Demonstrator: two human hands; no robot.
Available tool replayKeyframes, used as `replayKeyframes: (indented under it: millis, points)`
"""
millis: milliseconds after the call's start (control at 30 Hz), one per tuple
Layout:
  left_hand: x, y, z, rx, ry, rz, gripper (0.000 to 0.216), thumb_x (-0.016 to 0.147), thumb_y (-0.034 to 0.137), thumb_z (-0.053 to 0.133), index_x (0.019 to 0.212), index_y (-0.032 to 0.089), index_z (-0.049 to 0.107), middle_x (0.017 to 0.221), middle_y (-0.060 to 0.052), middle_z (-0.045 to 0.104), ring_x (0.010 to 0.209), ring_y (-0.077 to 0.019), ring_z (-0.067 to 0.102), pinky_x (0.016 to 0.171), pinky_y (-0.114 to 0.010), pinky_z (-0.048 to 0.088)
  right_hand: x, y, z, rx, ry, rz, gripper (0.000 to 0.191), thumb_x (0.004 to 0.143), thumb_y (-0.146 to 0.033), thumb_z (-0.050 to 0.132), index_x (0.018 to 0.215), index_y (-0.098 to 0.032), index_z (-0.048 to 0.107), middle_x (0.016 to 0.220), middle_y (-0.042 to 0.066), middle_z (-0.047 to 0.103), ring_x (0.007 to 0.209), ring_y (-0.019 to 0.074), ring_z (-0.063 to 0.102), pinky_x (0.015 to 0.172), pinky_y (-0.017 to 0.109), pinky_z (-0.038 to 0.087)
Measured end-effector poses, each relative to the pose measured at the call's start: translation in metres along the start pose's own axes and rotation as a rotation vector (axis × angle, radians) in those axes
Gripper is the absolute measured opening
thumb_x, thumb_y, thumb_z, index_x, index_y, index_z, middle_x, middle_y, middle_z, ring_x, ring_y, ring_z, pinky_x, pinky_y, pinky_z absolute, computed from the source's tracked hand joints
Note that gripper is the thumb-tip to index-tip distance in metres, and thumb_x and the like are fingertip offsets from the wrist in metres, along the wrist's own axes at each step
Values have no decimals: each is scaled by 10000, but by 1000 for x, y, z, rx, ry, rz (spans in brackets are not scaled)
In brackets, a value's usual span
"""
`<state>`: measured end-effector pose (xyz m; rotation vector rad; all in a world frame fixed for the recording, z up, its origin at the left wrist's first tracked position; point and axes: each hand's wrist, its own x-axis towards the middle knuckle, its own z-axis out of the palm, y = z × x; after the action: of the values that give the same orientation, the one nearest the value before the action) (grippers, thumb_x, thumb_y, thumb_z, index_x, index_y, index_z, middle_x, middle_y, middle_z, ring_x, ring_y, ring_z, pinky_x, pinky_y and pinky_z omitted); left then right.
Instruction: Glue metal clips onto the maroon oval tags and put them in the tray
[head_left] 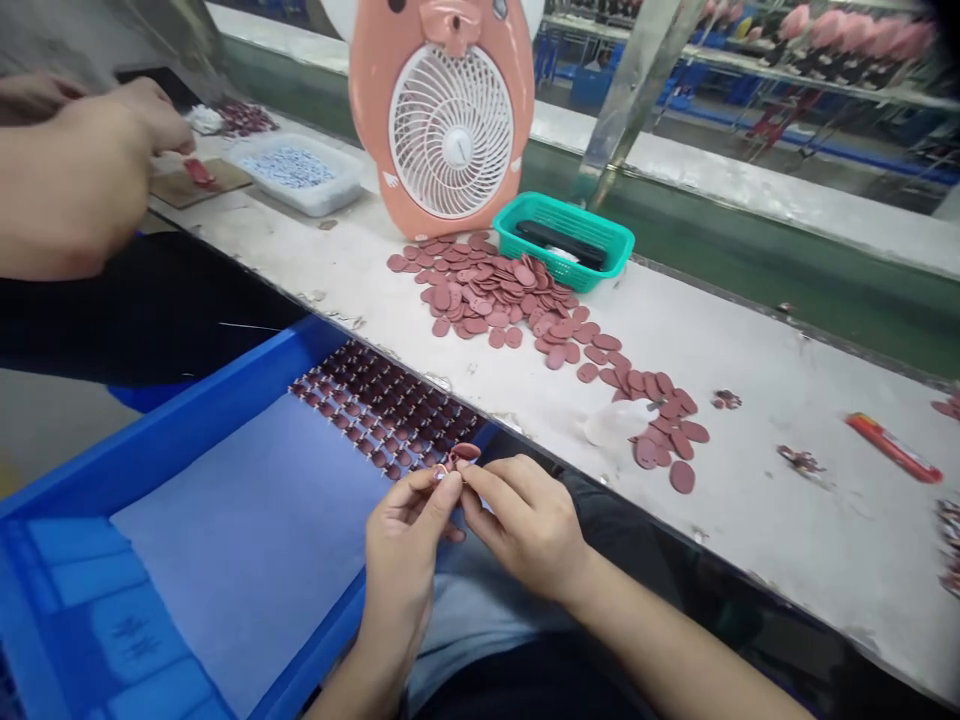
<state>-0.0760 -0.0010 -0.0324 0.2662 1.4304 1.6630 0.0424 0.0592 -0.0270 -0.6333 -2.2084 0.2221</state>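
My left hand (pixel 411 545) and my right hand (pixel 529 525) meet just above the near edge of the bench. Between their fingertips is a small reddish-brown oval piece (pixel 466 451) with a thin light strand or fitting at its base. Both hands are closed in a pinch around that lower part, which the fingers partly hide. Beyond the hands, many similar flat oval pieces (pixel 487 290) lie heaped on the white bench (pixel 750 400). To the left, a blue crate (pixel 247 375) holds neat rows of dark red assembled pieces (pixel 390 405) beside a pale blue sheet (pixel 262 540).
A pink animal-shaped fan (pixel 365 100) stands behind the heap, next to a green basket (pixel 622 250) with a black item in it. At left, another person's hands (pixel 97 160) work near a white tray (pixel 330 195). A red packet (pixel 892 447) lies at right.
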Motion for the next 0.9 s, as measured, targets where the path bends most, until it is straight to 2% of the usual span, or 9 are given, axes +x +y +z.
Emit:
replayKeyframes:
  millis: [133,267,367,433,500,567,667,767,900]
  points:
    - [26,8,-22,36,115,25,344,618,430,882,797,187,716,746,-7,683,661,-152,636,451,-195,498,2,-16,3,126,-68,-97,156,927,-170,644,1059,-91,672,736,60,698,594,161,562,523,294,462]
    - [71,10,-55,126,211,54,348,664,477,806,821,192,682,801,-30,691,759,-206,692,472,-228,503,-10,-22,0,254,-91,-143,136,910,-136,628,1029,-83,668,715,51,693,533,144,514,465,287,405]
    - [115,12,-97,265,370,148,335,710,492,739,842,196,655,865,-42,695,862,-238,714,552,-265,531,-23,-16,-2,237,-114,-85,130,924,-124,609,1034,-89,669,738,59,700,561,147,561,494,281,436]
    - [147,19,-129,415,484,236,308,759,468,716,890,194,659,894,-39,697,914,-238,705,665,-305,557,-32,-9,-4,211,-125,-42,134,934,-114,597,1044,-92,670,740,63,699,578,147,589,514,272,461]
    - [178,31,-160,613,548,289,256,794,400,735,912,181,676,904,-39,702,945,-248,689,797,-376,559,-40,-2,-8,183,-131,-8,134,935,-97,588,1040,-96,672,724,64,690,577,145,600,517,260,478]
    - [205,45,-184,830,526,285,197,850,335,728,929,159,688,984,-56,707,997,-255,663,884,-461,535,-47,4,-12,142,-134,20,130,932,-87,587,1028,-104,673,722,66,686,576,143,613,514,249,493]
    - [236,59,-203,1069,419,255,249,905,342,682,1065,151,681,1147,-75,681,1051,-281,646,900,-499,537,-53,11,-19,80,-122,57,118,932,-90,585,1004,-120,673,721,63,685,571,139,633,517,236,521]
    - [253,63,-208,1188,334,251,314,917,367,664,1153,162,658,1203,-83,661,1056,-290,647,885,-493,550,-56,14,-23,47,-124,84,130,915,-74,584,995,-125,673,724,63,689,564,142,642,513,236,542]
    - [264,62,-210,1250,296,269,332,920,374,659,1182,170,646,1211,-88,656,1047,-283,651,871,-483,556,-55,17,-27,42,-127,104,166,887,-49,591,1006,-131,673,717,62,688,548,147,640,496,240,549]
